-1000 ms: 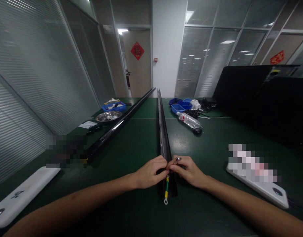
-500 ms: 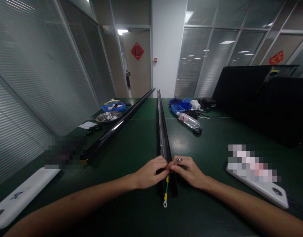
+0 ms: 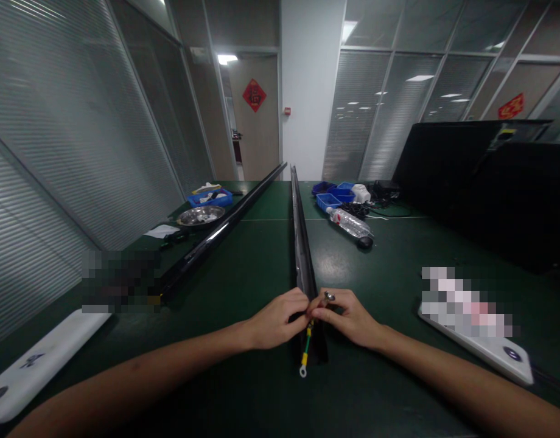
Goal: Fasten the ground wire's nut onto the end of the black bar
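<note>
Left hand (image 3: 282,317): fingers bunch over black rail (image 3: 304,255); pinch hidden
Right hand (image 3: 348,315): likewise, just right
Green wire (image 3: 308,345): projects nearer

1. Smooth black gloss on the left rail (image 3: 216,236), a bright streak along it; metal or plastic, hard to tell.
2. Streaky grey sheen inside the middle rail (image 3: 301,243).
3. Green plastic-looking coat on the wire (image 3: 308,345), with smooth yellow sleeves (image 3: 304,359); silvery bare metal at the lug (image 3: 303,366).
4. Smooth, satin green over the desk (image 3: 257,261), with a soft glare.
5. Polished metal for the bowl (image 3: 193,223).
6. Thin, clear, glossy plastic for the bottle (image 3: 350,223).
7. Smooth blue plastic for the tray (image 3: 330,207).
8. Matt white paper for the sheet (image 3: 162,231).
9. Pale, wood-like finish on the door (image 3: 262,140).
</note>
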Available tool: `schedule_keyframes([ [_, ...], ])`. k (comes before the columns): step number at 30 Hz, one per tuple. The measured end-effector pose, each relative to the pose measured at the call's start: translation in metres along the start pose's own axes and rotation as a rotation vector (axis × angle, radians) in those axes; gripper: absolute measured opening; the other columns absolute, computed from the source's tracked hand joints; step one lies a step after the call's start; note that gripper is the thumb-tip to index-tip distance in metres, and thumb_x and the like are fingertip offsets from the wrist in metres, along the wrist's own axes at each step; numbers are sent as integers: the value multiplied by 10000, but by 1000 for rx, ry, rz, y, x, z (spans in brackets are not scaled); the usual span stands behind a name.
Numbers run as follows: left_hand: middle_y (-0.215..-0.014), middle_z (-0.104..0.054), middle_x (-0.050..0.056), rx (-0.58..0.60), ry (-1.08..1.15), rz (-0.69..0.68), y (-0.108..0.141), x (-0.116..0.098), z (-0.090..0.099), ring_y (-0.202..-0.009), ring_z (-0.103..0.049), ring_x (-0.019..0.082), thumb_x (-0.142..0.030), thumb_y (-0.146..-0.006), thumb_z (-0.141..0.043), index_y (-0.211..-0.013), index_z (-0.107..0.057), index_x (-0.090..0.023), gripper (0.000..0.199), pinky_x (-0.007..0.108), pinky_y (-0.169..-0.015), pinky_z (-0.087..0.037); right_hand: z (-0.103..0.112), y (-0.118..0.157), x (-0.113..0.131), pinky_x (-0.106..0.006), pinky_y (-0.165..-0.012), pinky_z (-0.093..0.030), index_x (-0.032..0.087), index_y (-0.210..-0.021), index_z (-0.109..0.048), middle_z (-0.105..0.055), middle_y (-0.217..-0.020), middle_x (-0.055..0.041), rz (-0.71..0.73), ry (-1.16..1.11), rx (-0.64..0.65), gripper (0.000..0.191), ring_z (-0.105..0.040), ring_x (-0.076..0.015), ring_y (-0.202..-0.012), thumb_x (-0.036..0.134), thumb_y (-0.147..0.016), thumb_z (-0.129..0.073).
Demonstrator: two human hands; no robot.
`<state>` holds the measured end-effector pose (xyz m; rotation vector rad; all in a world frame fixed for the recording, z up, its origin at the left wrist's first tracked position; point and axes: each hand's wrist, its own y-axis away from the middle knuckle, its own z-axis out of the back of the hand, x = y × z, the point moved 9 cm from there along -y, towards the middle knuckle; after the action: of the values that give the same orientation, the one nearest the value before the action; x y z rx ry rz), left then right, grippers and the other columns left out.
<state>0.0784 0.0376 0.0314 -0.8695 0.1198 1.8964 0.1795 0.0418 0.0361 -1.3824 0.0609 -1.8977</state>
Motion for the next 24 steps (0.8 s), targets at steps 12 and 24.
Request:
schedule_keyframes([
  [12, -928, -624, 57, -2, -8, 21, -1, -1, 1, -917, -559, 200, -265, -1063, -457, -955, -618, -163, 219, 338, -896, -473, 2, 1, -1, -290, -776, -555, 160, -975, -776, -736, -887, -59, 16, 14, -8, 284, -685, -175, -791, 345, -1057, -577],
  [24, -936, -632, 56, -7, -5, 7, 0, 2, 0, -923, -563, 195, -277, -1082, -440, -955, -620, -161, 249, 336, -907, -464, 3, 1, 4, -281, -736, -536, 164, -941, -779, -721, -835, -54, 24, 50, -31, 319, -680, -174, -760, 386, -1053, -579],
])
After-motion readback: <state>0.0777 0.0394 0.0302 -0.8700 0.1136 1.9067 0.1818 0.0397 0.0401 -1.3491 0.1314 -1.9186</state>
